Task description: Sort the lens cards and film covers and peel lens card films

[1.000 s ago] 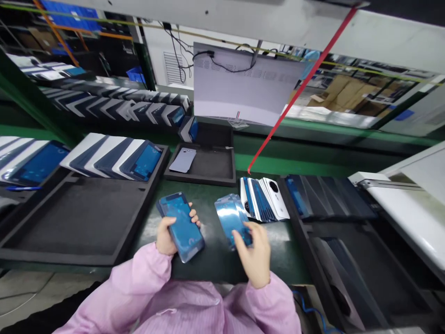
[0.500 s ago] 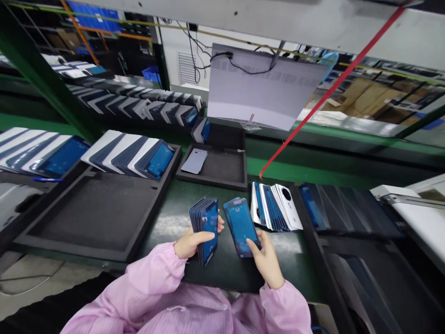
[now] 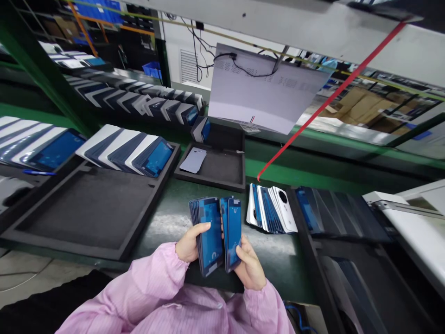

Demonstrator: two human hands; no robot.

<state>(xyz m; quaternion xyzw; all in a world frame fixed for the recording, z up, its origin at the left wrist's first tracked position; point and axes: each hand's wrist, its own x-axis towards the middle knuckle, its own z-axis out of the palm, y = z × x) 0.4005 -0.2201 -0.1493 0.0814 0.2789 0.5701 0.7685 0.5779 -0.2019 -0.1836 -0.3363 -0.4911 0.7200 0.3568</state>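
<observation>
My left hand is closed round a fanned stack of phone back covers, their blue-filmed faces towards me and the thumb lying on the front one. In my right hand are a few more blue-filmed phone back covers, pinched near their lower right edge by the thumb. The two bundles stand side by side, nearly touching, above the dark green tabletop. Right of them lies a fanned row of white and blue covers, the outermost showing a round black camera opening.
A black foam tray at left holds a row of covers. A smaller tray behind has a lilac cover. At right stands another tray with filmed covers. A red strap hangs diagonally before a grey panel.
My right hand has moved left with its covers, turning them more upright beside the left stack. The left hand keeps its stack, now turned more to face me. The view has shifted slightly.
</observation>
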